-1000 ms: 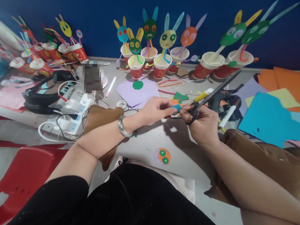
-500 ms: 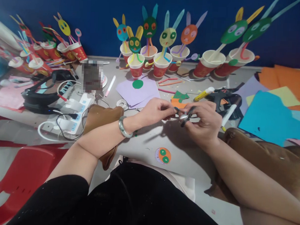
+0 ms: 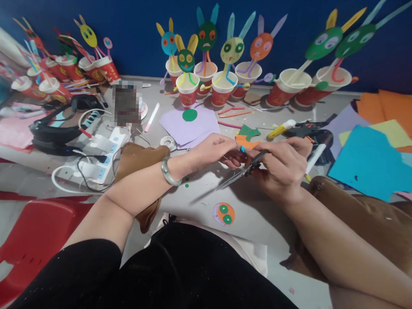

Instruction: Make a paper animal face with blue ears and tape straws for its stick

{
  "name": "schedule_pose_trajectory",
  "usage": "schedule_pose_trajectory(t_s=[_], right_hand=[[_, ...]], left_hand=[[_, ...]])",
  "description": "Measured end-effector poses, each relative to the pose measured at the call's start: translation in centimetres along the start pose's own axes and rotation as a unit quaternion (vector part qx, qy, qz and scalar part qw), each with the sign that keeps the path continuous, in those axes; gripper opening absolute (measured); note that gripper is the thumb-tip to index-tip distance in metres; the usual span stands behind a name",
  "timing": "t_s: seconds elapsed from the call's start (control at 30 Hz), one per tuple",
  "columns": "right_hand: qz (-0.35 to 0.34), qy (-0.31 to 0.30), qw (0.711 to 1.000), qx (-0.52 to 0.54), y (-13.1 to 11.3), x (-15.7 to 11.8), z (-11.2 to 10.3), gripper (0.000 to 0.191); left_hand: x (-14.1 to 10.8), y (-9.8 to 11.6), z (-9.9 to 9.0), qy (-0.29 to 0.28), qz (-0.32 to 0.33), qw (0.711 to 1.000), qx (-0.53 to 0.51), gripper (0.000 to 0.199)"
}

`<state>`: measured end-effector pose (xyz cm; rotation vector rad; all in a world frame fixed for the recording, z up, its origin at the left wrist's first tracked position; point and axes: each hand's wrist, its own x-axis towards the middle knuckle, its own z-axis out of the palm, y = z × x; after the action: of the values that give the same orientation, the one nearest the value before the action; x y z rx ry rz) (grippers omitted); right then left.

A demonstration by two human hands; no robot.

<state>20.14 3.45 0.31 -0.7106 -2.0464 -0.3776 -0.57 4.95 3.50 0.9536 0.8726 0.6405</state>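
Near the middle of the head view, my left hand [image 3: 217,151] pinches a small blue paper piece [image 3: 242,149] at its fingertips. Close beside it, my right hand [image 3: 283,166] grips a pair of scissors [image 3: 237,175], whose blades point down and left over the table. Below the hands lies a round orange paper face [image 3: 224,214] with green eyes and a pale purple edge. Just behind my fingers are an orange paper scrap [image 3: 246,141] and a green paper scrap [image 3: 249,132].
Red paper cups [image 3: 224,89] with paper animal heads line the back wall. Purple sheets [image 3: 179,130], a tape roll [image 3: 168,143] and a power strip [image 3: 105,161] lie leftward. At right are a yellow glue stick [image 3: 281,129], a blue sheet [image 3: 366,163] and a brown cushion [image 3: 356,225].
The scissors have swung round, so their blades now point down-left. My right hand has turned slightly, and the blue piece at my left fingertips shows more clearly.
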Motion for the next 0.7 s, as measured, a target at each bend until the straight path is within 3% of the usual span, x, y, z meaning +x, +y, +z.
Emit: schedule_pose_trajectory(t_s=[0.17,0.3,0.4,0.5,0.6,0.7], right_hand=[[0.050,-0.056,0.997,0.021,-0.1,-0.7,-0.2,0.009],[0.117,0.005,0.987,0.111,-0.4,-0.6,0.1,0.008],[0.266,0.022,0.947,0.177,-0.6,0.0,0.3,0.008],[0.386,-0.003,0.892,0.234,-0.8,0.6,0.2,0.013],[0.437,-0.020,0.856,0.275,-1.0,0.9,0.1,0.013],[0.449,-0.028,0.840,0.304,-1.1,0.9,0.1,0.017]], left_hand=[[-0.1,-0.1,-0.1,-0.004,0.019,1.000,0.017,0.024],[-0.1,-0.3,-0.4,-0.007,0.040,0.999,0.018,0.020],[0.0,-0.5,-0.7,-0.013,0.092,0.995,0.040,0.019],[0.1,-1.0,-0.7,-0.011,0.150,0.986,0.074,0.037],[0.0,-1.2,-0.5,0.003,0.201,0.971,0.126,0.048],[-0.4,-1.1,-0.3,0.026,0.236,0.952,0.194,0.049]])
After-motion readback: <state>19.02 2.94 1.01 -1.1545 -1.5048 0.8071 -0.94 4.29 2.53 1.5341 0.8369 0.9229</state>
